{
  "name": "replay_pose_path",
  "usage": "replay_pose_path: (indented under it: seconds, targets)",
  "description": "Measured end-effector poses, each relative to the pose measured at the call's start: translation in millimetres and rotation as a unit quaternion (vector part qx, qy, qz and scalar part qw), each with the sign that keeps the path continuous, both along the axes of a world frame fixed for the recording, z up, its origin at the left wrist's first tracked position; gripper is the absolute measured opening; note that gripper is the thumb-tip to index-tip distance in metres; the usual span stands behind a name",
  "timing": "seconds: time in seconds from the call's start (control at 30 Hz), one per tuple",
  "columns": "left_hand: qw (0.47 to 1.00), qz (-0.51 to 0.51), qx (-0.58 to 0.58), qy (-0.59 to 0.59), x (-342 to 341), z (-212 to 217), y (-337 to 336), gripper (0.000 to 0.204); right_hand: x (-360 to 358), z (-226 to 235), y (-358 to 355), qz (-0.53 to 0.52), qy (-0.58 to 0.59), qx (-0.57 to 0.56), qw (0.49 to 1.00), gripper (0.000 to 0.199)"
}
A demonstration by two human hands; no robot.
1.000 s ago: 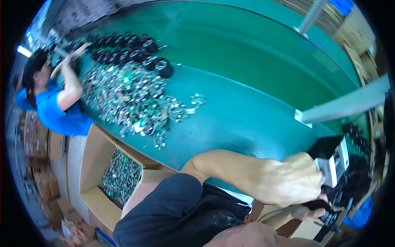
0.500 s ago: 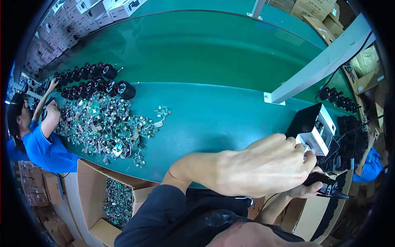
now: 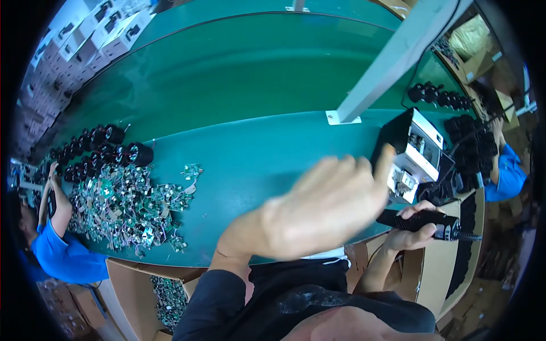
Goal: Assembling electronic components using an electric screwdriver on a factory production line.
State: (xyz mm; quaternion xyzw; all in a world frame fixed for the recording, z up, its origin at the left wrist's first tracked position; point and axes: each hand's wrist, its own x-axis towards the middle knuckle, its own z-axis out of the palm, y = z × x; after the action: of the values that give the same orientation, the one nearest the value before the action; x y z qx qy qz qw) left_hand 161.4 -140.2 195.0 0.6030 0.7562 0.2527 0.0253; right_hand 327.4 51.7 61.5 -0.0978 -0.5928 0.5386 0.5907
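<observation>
My left hand (image 3: 324,207) is smeared by motion over the green bench, back of the hand up. One finger points toward the black-and-white machine (image 3: 433,162), which looks like a screw feeder with an open top and a metal part at its front. The other fingertips are blurred, and whatever lies under the palm is hidden. In front of that machine my right hand (image 3: 406,237) is closed around a black electric screwdriver (image 3: 424,220), held sideways with its coiled cord at the right end.
A heap of green circuit boards (image 3: 119,207) covers the bench's left, beside rows of black cylindrical housings (image 3: 136,154). A grey post (image 3: 375,74) rises behind the machine. Cardboard boxes (image 3: 131,295) stand below the front edge. Co-workers in blue sit left (image 3: 68,250) and right (image 3: 506,173).
My left hand has drawn away from the machine to the left, uncovering its metal front. My right hand still holds the screwdriver, now more fully visible. The whole view has shifted.
</observation>
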Motion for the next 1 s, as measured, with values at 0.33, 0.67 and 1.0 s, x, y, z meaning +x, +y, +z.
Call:
replay_pose_path:
  seconds: [0.33,0.67,1.0]
  targets:
    - [0.937,0.159,-0.243,-0.193,-124.5,-111.5,52.6,0.051,-0.3,2.7,-2.8,0.007,0.003,0.028,1.0,0.054]
    - [0.919,0.183,-0.285,-0.199,-130.3,-128.7,58.2,0.045,12.0,-7.0,3.0,0.021,0.016,0.022,0.999,0.057]
    - [0.899,0.244,-0.281,-0.233,-137.3,-110.5,38.4,0.035,14.5,-7.8,9.3,0.051,0.006,0.026,0.998,0.055]
